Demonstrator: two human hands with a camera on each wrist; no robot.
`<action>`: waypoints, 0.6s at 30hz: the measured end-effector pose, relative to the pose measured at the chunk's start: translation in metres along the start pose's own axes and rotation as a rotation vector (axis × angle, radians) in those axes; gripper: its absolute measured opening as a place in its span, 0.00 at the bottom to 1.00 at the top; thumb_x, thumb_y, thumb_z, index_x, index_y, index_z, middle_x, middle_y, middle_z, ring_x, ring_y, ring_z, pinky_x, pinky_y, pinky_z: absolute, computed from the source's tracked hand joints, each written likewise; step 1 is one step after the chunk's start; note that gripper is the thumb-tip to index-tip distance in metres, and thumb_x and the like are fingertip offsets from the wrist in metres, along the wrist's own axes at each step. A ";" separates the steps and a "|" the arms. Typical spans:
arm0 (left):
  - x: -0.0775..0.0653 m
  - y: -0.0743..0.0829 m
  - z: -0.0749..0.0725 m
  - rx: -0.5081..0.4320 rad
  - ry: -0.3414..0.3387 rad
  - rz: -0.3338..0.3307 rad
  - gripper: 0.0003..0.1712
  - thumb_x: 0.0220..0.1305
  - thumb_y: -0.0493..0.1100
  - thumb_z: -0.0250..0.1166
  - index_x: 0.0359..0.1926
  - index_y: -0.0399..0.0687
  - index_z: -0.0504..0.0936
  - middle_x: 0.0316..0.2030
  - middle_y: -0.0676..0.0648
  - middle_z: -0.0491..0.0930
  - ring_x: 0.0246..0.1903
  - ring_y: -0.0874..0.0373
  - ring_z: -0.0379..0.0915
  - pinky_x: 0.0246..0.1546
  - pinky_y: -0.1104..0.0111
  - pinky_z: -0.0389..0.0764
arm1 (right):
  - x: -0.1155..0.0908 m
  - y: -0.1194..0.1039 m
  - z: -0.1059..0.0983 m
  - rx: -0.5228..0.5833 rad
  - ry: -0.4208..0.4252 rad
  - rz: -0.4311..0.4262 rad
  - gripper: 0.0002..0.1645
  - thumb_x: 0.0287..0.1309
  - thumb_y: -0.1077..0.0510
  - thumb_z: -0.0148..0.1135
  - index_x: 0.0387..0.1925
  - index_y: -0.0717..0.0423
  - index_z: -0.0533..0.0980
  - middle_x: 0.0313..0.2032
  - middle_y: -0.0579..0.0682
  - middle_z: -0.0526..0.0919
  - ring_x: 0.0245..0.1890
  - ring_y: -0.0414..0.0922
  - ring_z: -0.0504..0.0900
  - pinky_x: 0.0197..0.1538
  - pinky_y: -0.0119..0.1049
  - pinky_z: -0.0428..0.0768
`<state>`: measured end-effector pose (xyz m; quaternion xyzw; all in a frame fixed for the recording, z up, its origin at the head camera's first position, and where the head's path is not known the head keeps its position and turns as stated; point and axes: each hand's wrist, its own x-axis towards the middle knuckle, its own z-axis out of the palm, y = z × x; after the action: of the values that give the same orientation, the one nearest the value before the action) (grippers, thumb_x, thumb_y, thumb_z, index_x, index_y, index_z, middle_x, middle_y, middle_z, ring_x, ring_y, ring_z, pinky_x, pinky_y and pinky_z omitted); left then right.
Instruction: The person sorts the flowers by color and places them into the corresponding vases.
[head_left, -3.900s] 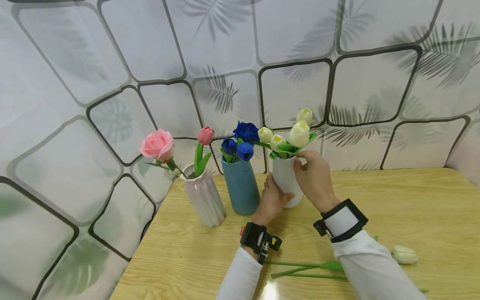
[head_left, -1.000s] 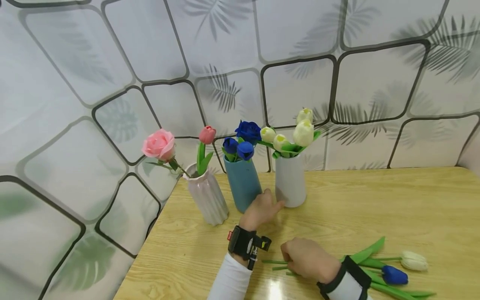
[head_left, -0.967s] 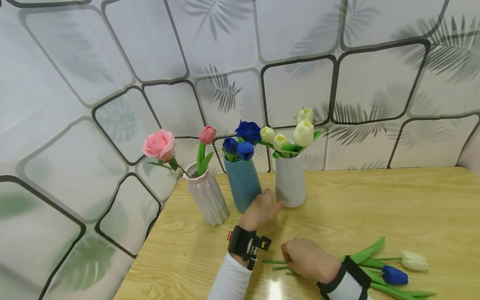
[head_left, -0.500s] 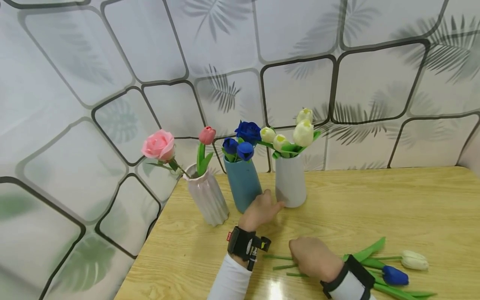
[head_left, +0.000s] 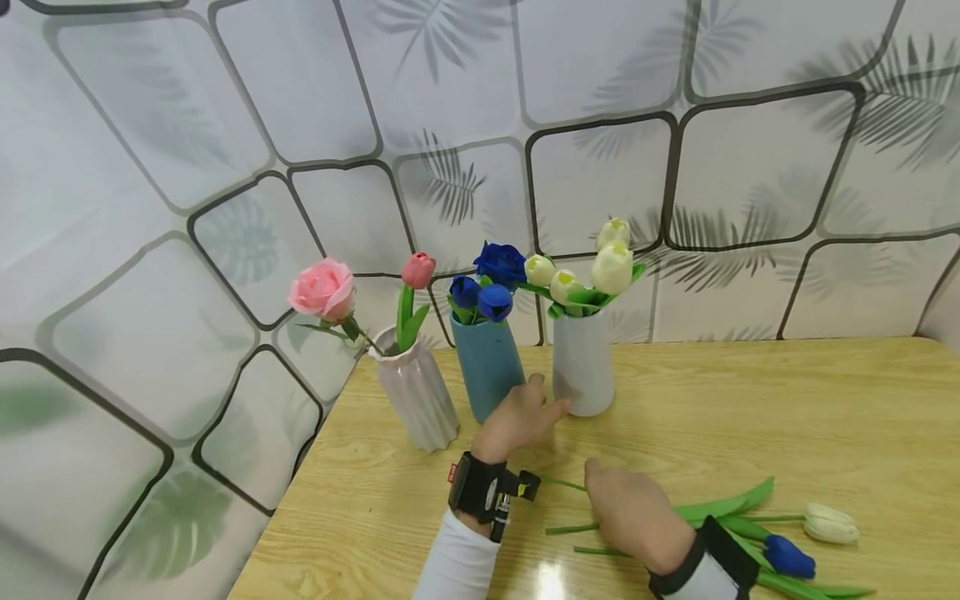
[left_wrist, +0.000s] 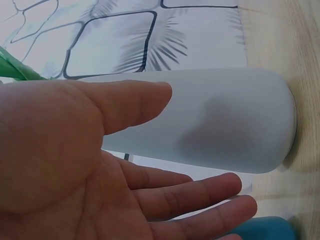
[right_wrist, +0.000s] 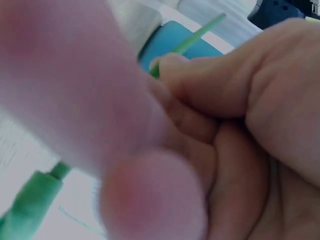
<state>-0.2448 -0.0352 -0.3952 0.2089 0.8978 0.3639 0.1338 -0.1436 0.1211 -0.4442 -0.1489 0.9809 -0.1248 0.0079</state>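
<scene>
My left hand (head_left: 521,418) is open beside the foot of the white vase (head_left: 582,367), its thumb overlapping the vase in the left wrist view and its fingers spread loosely. That vase holds several cream tulips (head_left: 612,267). Low over the table, my right hand (head_left: 637,512) pinches a thin green flower stem (right_wrist: 200,34) between thumb and fingers. I cannot tell which bloom this stem carries. Under and beside the right hand lie more stems, long green leaves (head_left: 723,504), a white tulip (head_left: 830,524) and a blue tulip (head_left: 789,556).
Left of the white vase stands a teal vase (head_left: 486,367) with blue flowers (head_left: 501,264). Further left is a pale pink ribbed vase (head_left: 417,400) with a pink rose (head_left: 322,289) and a pink tulip (head_left: 418,270). A patterned curtain (head_left: 600,167) backs the wooden table (head_left: 750,417).
Both hands have left the white vase since the earliest frame. My right hand has come down to the lying stems, and one stem end now tilts up from the others. My left hand stays nearly still lately.
</scene>
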 end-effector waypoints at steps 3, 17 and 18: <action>-0.001 0.000 -0.001 0.000 0.007 0.002 0.31 0.75 0.52 0.55 0.61 0.27 0.67 0.25 0.47 0.67 0.22 0.56 0.67 0.22 0.67 0.67 | 0.000 0.002 -0.001 0.007 0.019 0.006 0.17 0.47 0.76 0.64 0.39 0.66 0.71 0.19 0.54 0.73 0.20 0.50 0.79 0.20 0.47 0.78; 0.001 -0.003 0.001 0.023 0.008 -0.004 0.32 0.75 0.51 0.56 0.66 0.28 0.66 0.28 0.45 0.76 0.24 0.56 0.72 0.26 0.66 0.72 | 0.013 0.006 -0.006 0.488 0.151 0.181 0.11 0.67 0.70 0.52 0.47 0.76 0.71 0.22 0.54 0.78 0.19 0.42 0.78 0.18 0.32 0.72; 0.001 -0.003 0.001 0.031 0.009 -0.005 0.32 0.75 0.51 0.56 0.66 0.28 0.67 0.28 0.45 0.76 0.24 0.56 0.72 0.25 0.66 0.72 | 0.015 0.004 -0.005 0.597 0.173 0.211 0.11 0.69 0.68 0.51 0.46 0.75 0.72 0.25 0.56 0.81 0.20 0.43 0.80 0.19 0.31 0.74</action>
<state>-0.2463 -0.0357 -0.3981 0.2071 0.9045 0.3505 0.1271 -0.1592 0.1212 -0.4403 -0.0264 0.9081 -0.4176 -0.0191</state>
